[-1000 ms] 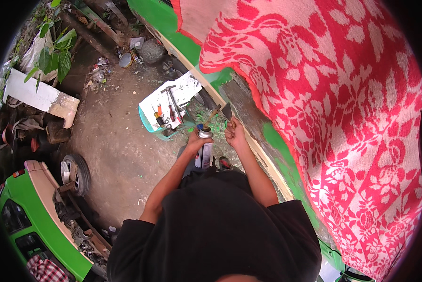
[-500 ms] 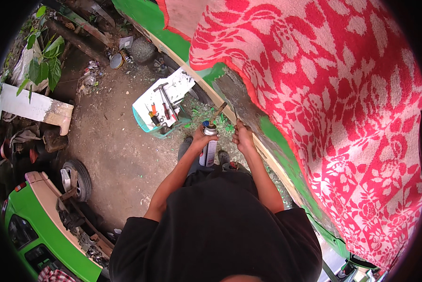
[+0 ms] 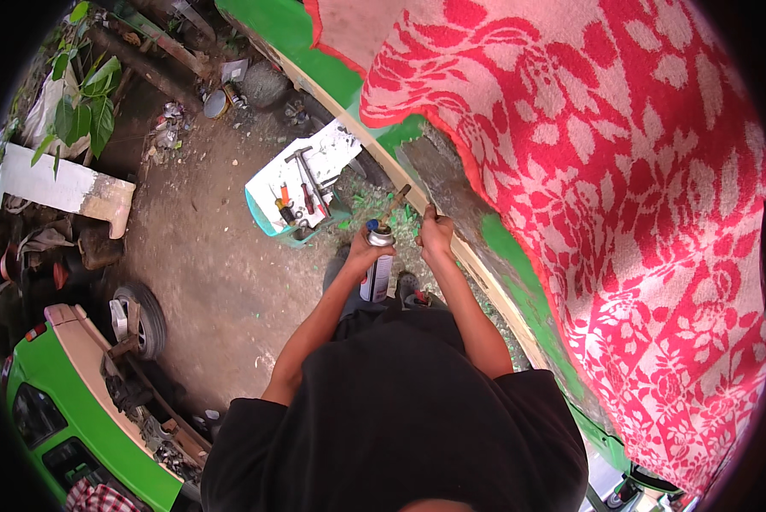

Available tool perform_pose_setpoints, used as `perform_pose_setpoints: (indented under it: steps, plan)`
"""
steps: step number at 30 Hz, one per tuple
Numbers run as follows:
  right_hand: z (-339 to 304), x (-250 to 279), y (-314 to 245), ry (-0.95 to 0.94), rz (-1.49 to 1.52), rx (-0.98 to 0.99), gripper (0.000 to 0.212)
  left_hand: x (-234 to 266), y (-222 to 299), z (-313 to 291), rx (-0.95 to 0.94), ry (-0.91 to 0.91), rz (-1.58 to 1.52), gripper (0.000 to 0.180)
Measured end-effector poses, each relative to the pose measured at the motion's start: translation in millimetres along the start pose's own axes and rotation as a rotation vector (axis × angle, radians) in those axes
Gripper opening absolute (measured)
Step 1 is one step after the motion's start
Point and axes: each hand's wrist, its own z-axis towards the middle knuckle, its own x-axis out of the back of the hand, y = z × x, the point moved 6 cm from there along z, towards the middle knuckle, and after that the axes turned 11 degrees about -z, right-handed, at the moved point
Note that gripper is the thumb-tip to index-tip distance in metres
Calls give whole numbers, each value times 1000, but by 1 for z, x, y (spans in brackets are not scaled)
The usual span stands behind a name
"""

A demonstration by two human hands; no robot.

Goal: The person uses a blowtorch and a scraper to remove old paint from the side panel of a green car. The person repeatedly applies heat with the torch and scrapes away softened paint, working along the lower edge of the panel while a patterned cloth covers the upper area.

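My left hand (image 3: pixel 364 254) is closed round the top of a white gas canister (image 3: pixel 376 280), which stands upright in front of me. A torch head with a blue knob (image 3: pixel 372 225) sits on it, its burner tube (image 3: pixel 400 199) pointing away towards the cream lower edge (image 3: pixel 375 150) of a green vehicle panel. To the right, my right hand (image 3: pixel 436 236) is a fist close to the scraped, bare grey patch (image 3: pixel 447 171) of that panel. Its fingers wrap a thin tool, mostly hidden now; the earlier picture shows its narrow dark blade. No flame shows.
A teal bin (image 3: pixel 262 213) bears a white board with a hammer (image 3: pixel 307 174), screwdrivers and other small tools. Green paint flakes (image 3: pixel 367 207) litter the ground. A red-and-pink floral blanket (image 3: pixel 622 196) covers the vehicle. At left are a green car (image 3: pixel 84 410) and a wheel (image 3: pixel 148 322).
My right hand has moved slightly up and left, closer to the torch's burner tube, and its tool shows less. My left hand keeps its hold on the canister. The view has shifted a little.
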Motion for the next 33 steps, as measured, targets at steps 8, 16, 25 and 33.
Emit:
perform_pose_setpoints:
  steps: [8,16,25,33]
  plan:
    - [-3,-11,3,135,13,-38,42,9,12,2,6,-30,51,61]
    - [7,-24,24,245,-44,-93,44,18,25,1,82,-56,50,61]
    - [19,-35,36,479,-253,72,48,31,39,10,74,-190,116,56]
    - [13,-42,38,644,-253,147,48,39,37,32,62,-315,150,54]
